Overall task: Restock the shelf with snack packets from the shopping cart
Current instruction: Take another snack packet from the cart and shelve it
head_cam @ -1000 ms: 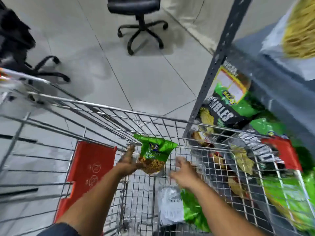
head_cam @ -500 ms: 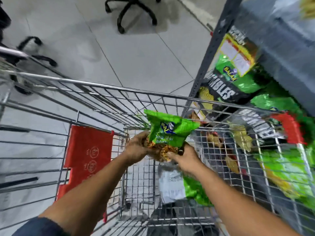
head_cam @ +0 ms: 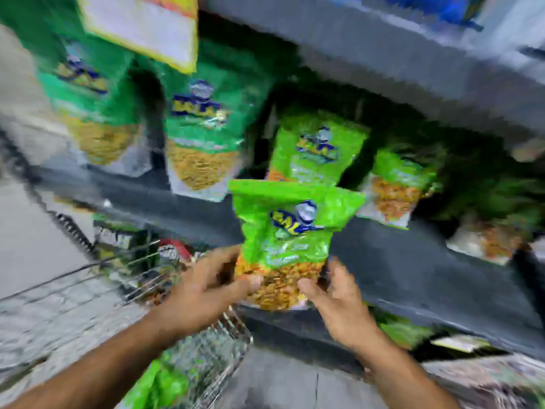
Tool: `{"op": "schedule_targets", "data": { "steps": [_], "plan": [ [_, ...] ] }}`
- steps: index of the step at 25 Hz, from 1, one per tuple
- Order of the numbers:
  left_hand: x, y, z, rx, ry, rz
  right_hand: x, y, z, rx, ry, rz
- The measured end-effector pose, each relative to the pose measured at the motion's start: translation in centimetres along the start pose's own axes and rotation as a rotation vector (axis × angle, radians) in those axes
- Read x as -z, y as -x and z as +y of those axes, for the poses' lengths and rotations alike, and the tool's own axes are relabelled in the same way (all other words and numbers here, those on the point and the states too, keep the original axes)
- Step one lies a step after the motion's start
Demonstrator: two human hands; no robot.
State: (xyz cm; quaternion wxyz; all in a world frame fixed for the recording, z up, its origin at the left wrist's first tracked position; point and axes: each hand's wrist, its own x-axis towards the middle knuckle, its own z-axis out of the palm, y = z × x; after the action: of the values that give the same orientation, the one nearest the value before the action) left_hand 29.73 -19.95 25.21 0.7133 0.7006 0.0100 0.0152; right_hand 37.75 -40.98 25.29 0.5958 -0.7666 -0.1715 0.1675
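Green snack packet point(head_cam: 290, 231) is held upright, long axis vertical, gripped at its lower corners by left hand point(head_cam: 203, 287) and right hand point(head_cam: 339, 299), just below and in front of the matching packet point(head_cam: 317, 149) on the shelf point(head_cam: 413, 261).

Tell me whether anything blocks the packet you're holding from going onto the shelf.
Nothing visible bars the way. The held packet is up in front of the shelf, gripped low by left hand and right hand. A matching light-green packet stands directly behind it; blur hides the free space there.
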Motion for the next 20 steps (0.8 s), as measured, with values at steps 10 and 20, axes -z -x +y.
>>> {"op": "schedule_targets", "data": {
  "steps": [10,20],
  "plan": [
    [-17.2,-21.7,10.6,-0.16,0.088,0.279,19.0,-3.8,5.4,0.162,-0.024,0.339],
    [-19.2,-28.7,8.9,0.143,0.13,0.507,22.3,-8.6,9.5,0.191,0.001,0.287]
  ]
}}
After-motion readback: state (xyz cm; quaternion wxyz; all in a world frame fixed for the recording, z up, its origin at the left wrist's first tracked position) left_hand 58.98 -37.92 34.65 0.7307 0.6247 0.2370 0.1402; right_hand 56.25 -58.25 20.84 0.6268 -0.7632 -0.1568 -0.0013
